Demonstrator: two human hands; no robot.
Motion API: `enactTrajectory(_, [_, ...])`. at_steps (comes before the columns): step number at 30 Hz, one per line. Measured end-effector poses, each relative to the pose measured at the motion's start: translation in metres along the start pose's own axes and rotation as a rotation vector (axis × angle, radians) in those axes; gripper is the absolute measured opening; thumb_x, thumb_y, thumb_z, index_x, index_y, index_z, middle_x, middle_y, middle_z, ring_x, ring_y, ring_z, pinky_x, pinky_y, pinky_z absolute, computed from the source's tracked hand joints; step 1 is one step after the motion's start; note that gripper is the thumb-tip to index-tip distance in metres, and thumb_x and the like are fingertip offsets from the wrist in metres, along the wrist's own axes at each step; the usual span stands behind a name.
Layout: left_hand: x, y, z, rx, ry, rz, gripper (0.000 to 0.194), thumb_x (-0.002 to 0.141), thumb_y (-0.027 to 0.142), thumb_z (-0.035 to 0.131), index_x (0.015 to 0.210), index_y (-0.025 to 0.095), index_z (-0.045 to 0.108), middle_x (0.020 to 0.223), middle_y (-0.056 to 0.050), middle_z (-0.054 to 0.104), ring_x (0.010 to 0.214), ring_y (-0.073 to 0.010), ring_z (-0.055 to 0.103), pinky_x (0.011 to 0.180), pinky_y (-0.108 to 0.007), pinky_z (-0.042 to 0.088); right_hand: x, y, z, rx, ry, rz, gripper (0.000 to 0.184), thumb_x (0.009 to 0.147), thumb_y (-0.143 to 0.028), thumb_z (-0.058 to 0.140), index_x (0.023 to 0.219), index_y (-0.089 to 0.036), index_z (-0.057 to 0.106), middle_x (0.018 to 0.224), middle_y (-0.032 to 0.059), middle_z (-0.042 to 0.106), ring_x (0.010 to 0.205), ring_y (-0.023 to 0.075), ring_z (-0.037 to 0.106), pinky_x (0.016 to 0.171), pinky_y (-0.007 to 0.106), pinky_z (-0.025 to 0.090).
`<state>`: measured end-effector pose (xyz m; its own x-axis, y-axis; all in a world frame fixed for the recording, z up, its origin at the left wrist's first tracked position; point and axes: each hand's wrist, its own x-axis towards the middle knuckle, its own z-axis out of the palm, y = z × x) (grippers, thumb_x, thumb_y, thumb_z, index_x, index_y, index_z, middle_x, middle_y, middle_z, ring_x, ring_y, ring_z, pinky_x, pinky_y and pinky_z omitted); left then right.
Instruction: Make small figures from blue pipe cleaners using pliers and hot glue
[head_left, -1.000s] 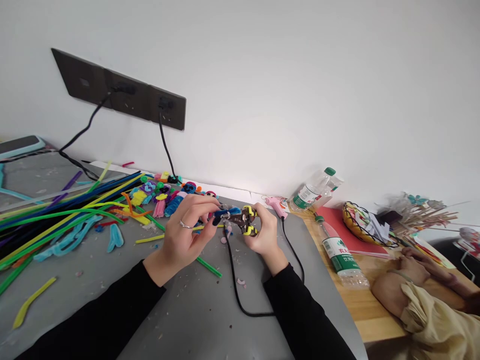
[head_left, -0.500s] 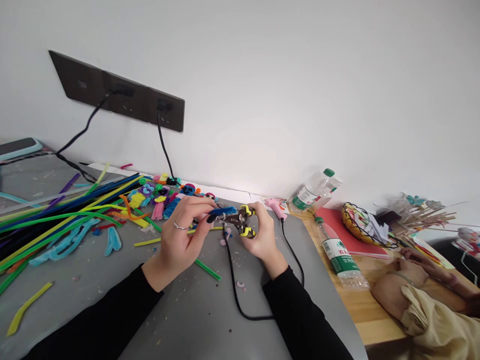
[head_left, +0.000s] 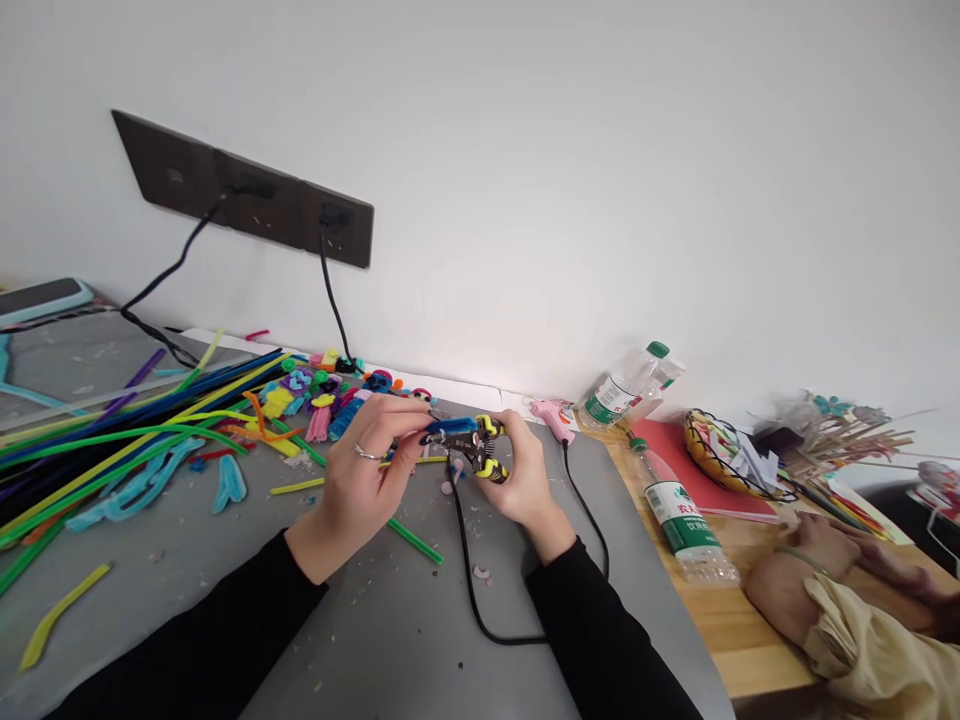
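My left hand [head_left: 373,465] pinches a short blue pipe cleaner [head_left: 452,426] between thumb and fingertips. Wrapped around the yellow-and-black handles of a pair of pliers [head_left: 480,447] is my right hand [head_left: 525,478]. The pliers' dark jaws point left and meet the work at my left fingertips; whether they bite on it I cannot tell. Small colourful pipe-cleaner figures [head_left: 330,397] lie just behind my left hand. A green pipe cleaner [head_left: 415,541] runs out from under that hand on the grey mat [head_left: 375,640].
Many long pipe cleaners [head_left: 150,440] spread across the left. A pink glue gun [head_left: 555,417] lies at the back, its black cable looping over the mat. Plastic bottles [head_left: 684,525] and a basket [head_left: 724,450] are to the right, near another person's arm [head_left: 795,585].
The camera view has shifted slightly. The blue pipe cleaner now lies more level, along the top of the pliers' jaws. Both hands keep nearly the same place and hold.
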<state>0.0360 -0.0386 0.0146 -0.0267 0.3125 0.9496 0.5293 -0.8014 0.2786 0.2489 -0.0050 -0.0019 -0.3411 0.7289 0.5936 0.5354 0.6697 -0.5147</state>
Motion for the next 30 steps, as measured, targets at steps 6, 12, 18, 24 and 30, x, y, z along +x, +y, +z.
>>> enactTrajectory(6, [0.0002, -0.0009, -0.0005, 0.000, 0.000, 0.025, 0.020, 0.099, 0.006, 0.053, 0.107, 0.022, 0.062, 0.097, -0.007, 0.072, 0.091, -0.0207, 0.070, 0.079, -0.035, 0.060, 0.0000, 0.0006, 0.0002, 0.002, -0.003, 0.001, 0.038, 0.063, -0.020, 0.061, 0.101, -0.022, 0.057, 0.088, 0.0032, 0.063, 0.077, 0.0207, 0.057, 0.070, 0.033, 0.048])
enactTrajectory(12, [0.0007, -0.0013, -0.0015, 0.003, -0.008, 0.035, 0.021, 0.099, 0.005, 0.053, 0.109, 0.021, 0.063, 0.098, -0.007, 0.072, 0.092, -0.0206, 0.070, 0.081, -0.035, 0.059, -0.0001, 0.0013, -0.0011, -0.047, 0.035, -0.021, 0.032, 0.060, -0.020, 0.057, 0.092, -0.021, 0.057, 0.076, -0.0009, 0.055, 0.067, 0.0177, 0.052, 0.063, 0.030, 0.042])
enactTrajectory(18, [0.0013, -0.0007, -0.0007, -0.034, -0.034, 0.002, 0.021, 0.100, 0.008, 0.051, 0.112, 0.022, 0.062, 0.096, -0.006, 0.071, 0.082, -0.0180, 0.066, 0.066, -0.028, 0.056, 0.0003, 0.0017, -0.0013, -0.075, 0.087, -0.064, 0.031, 0.059, -0.021, 0.054, 0.090, -0.021, 0.057, 0.071, -0.0026, 0.050, 0.063, 0.0162, 0.049, 0.060, 0.028, 0.039])
enactTrajectory(24, [0.0005, -0.0003, -0.0014, -0.078, -0.060, -0.019, 0.023, 0.098, 0.005, 0.052, 0.114, 0.020, 0.061, 0.098, -0.007, 0.070, 0.084, -0.0178, 0.065, 0.069, -0.028, 0.057, 0.0008, 0.0006, -0.0007, -0.096, 0.127, -0.083, 0.029, 0.059, -0.020, 0.052, 0.087, -0.021, 0.056, 0.069, -0.0031, 0.050, 0.061, 0.0155, 0.048, 0.058, 0.028, 0.039])
enactTrajectory(30, [0.0021, 0.0006, -0.0019, -0.124, -0.063, -0.013, 0.022, 0.100, 0.010, 0.051, 0.116, 0.021, 0.061, 0.093, -0.006, 0.068, 0.086, -0.0199, 0.065, 0.072, -0.031, 0.057, 0.0012, 0.0004, -0.0013, -0.107, 0.135, -0.094, 0.029, 0.059, -0.021, 0.051, 0.088, -0.021, 0.057, 0.067, -0.0034, 0.051, 0.059, 0.0154, 0.048, 0.057, 0.028, 0.040])
